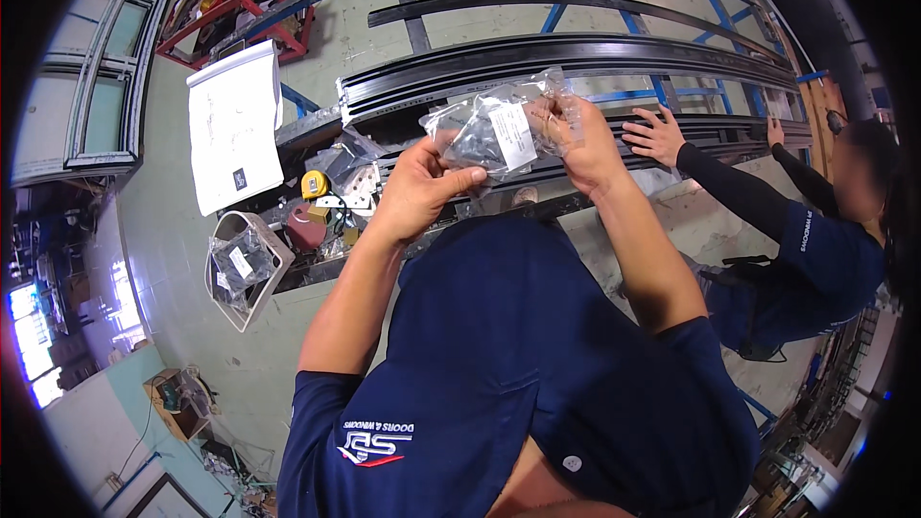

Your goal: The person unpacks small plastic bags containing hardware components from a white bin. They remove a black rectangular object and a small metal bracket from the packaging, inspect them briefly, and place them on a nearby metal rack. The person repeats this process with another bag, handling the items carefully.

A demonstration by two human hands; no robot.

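Between my hands I hold up a clear plastic bag (470,146) of small dark parts; a white label is on its front. My left hand (419,184) grips the bag's left lower side, thumb pressed along it. At its upper right end, my right hand (581,142) pinches the crinkled plastic, the fingers partly behind it. What the dark parts are, I cannot make out. Just behind and below the bag lie long black metal profiles (384,86), side by side across a blue-framed rack.
A yellow tape measure (314,184) lies among small parts left of my left hand. Beside it are a white pad of paper (235,129) and a pale bin (278,247) with bagged parts. At right a co-worker's hand (656,137) rests on the profiles. A red cart (293,38) stands far left.
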